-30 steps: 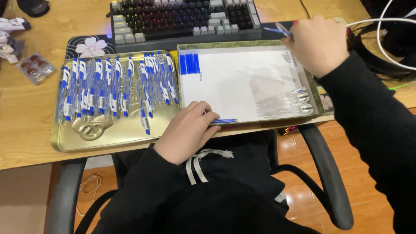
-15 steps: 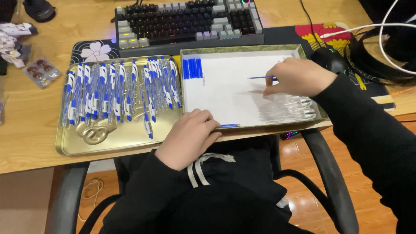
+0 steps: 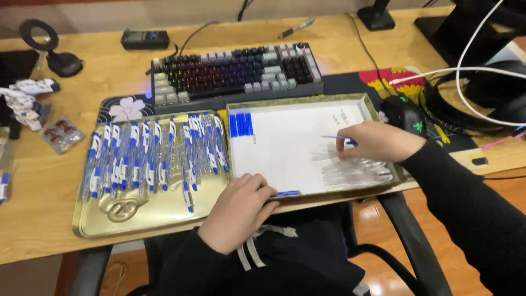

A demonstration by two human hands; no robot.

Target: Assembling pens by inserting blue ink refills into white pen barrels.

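— Nearest you, your left hand (image 3: 238, 211) presses a blue refill (image 3: 286, 193) flat at the white tray's (image 3: 285, 148) front edge, fingers curled over it.

— And your right hand (image 3: 378, 141) pinches another refill (image 3: 334, 137) above the clear barrels (image 3: 356, 171).

— Many finished pens (image 3: 153, 156) fill the gold tray (image 3: 87, 227); a few blue caps (image 3: 241, 124) remain.

— Farther off on the bench (image 3: 33, 186): keyboard (image 3: 235, 71), mouse (image 3: 404, 112).

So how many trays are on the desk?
2. The gold tray sits on the left, full of blue and white pens. The white-lined tray sits right beside it, under both hands, with blue caps in its corner. None looks hidden.
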